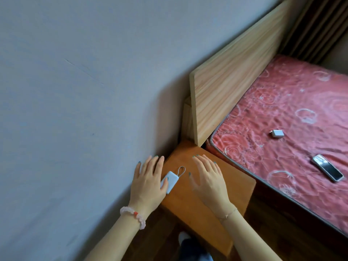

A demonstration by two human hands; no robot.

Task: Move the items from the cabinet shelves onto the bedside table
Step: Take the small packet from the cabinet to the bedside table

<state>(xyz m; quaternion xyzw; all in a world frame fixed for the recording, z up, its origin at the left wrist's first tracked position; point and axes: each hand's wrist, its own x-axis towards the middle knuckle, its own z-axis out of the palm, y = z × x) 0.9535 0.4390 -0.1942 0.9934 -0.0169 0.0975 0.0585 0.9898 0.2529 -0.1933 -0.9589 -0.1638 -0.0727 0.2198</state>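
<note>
Lower centre, our left hand (148, 182) lies with straight fingers, thumb resting on the white rectangular power bank (170, 180), which sits on the orange wooden bedside surface (188, 202). Our right hand (209, 179) spreads empty beside it. We should lift away gently so the bank isn't nudged off the left edge.

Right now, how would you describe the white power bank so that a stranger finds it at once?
Find the orange wooden bedside table between the grey wall and the red mattress. On it, by the left hand, lies a white rounded power bank. Unlike the white charger on the mattress, it has a small cord loop.
</note>
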